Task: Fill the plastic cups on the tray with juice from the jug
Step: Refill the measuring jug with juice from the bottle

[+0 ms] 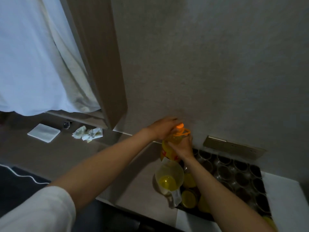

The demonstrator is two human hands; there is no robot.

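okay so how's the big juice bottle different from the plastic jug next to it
The juice bottle stands upright with an orange cap on top, and both the left hand and the right hand grip it; the jug sits untouched on the counter, open-topped. The bottle carries a coloured label and looks largely full; the jug is plain and translucent, with juice only at the bottom. Both hold yellow juice and stand beside the tray of cups.

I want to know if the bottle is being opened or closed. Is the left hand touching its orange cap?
Touching. The head view shows the left hand curled over the orange cap of the juice bottle, while the right hand grips the bottle's neck.
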